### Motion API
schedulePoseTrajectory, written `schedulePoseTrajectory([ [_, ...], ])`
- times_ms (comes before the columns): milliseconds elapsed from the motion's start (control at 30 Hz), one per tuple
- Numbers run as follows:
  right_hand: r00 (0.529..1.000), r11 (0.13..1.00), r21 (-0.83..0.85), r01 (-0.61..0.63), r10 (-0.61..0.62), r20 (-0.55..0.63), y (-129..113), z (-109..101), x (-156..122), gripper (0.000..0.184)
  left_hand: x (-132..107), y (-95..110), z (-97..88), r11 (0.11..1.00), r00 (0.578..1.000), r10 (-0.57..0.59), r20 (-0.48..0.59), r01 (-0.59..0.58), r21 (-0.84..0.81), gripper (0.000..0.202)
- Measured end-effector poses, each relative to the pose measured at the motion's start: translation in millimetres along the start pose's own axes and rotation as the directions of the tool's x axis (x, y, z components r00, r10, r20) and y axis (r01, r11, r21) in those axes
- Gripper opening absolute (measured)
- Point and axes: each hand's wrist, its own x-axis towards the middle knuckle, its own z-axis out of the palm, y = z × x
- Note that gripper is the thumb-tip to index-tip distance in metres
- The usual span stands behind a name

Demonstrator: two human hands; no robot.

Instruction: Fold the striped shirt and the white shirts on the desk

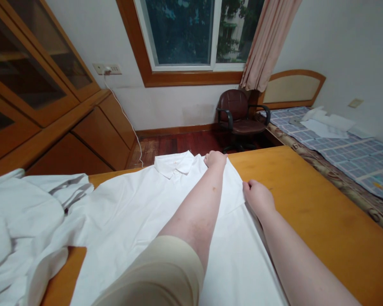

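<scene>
- Apparently held flat for smoothing, a white shirt lies spread down the middle of the desk, its collar at the far edge.
- Beside the collar, the left hand closes on the shoulder, while the right hand pinches the shirt's right side.
- Rumpled white laundry crowds the desk's left edge. Bare wood toward the right edge leaves open room.
</scene>
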Motion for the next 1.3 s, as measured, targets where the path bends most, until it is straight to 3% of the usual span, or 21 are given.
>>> schedulePoseTrajectory([
  [300, 1.000, 1.000, -0.022, -0.010, 0.010, -0.001, 3.5, 3.9, 2.2, 0.043, -9.5, -5.8, 8.0, 0.999, 0.985, 0.041, -0.168, -0.042, -0.003, 0.032],
  [500, 1.000, 0.999, -0.037, -0.007, 0.007, 0.007, 1.2, 3.2, 2.6, 0.044, -10.6, -7.5, 3.4, 0.989, 0.976, 0.023, -0.218, -0.054, -0.138, 0.029],
  [600, 1.000, 0.999, -0.032, -0.024, 0.024, 0.015, 0.5, 2.8, 2.8, 0.043, -7.1, -9.8, -6.9, 0.963, 0.966, 0.149, -0.214, -0.190, -0.189, 0.032],
  [667, 1.000, 0.999, -0.030, -0.024, 0.024, 0.015, 0.6, 2.6, 2.8, 0.043, -6.3, -10.7, -14.8, 0.915, 0.909, 0.368, -0.198, -0.392, -0.099, 0.034],
  [767, 1.000, 1.000, -0.027, -0.005, 0.005, 0.012, 1.2, 2.0, 2.2, 0.044, -12.0, -11.5, -22.3, 0.709, 0.716, 0.696, 0.055, -0.698, 0.099, 0.033],
  [833, 1.000, 1.000, -0.024, -0.004, 0.005, 0.017, 1.3, 1.3, 1.7, 0.045, -21.4, -12.8, -22.0, 0.556, 0.576, 0.779, 0.248, -0.817, 0.152, 0.033],
  [867, 1.000, 1.000, -0.023, -0.007, 0.007, 0.019, 1.2, 0.9, 1.4, 0.045, -27.4, -14.1, -20.3, 0.511, 0.536, 0.789, 0.299, -0.844, 0.163, 0.034],
  [900, 1.000, 1.000, -0.023, -0.010, 0.010, 0.021, 1.0, 0.6, 1.2, 0.046, -33.8, -15.9, -17.7, 0.497, 0.527, 0.787, 0.321, -0.849, 0.176, 0.037],
  [1067, 0.999, 0.999, -0.039, -0.012, 0.014, 0.042, -0.5, -1.4, 0.9, 0.046, -56.4, -29.7, -1.9, 0.625, 0.665, 0.655, 0.359, -0.744, 0.237, 0.067],
  [1133, 0.997, 0.999, -0.039, -0.019, 0.022, 0.071, 1.1, -2.5, 1.5, 0.047, -57.3, -34.4, 2.1, 0.632, 0.675, 0.641, 0.366, -0.734, 0.249, 0.082],
  [1300, 0.989, 0.996, -0.035, -0.087, 0.091, 0.120, 11.1, -8.1, 3.5, 0.045, -52.0, -35.8, 3.4, 0.640, 0.689, 0.630, 0.358, -0.722, 0.263, 0.098],
])
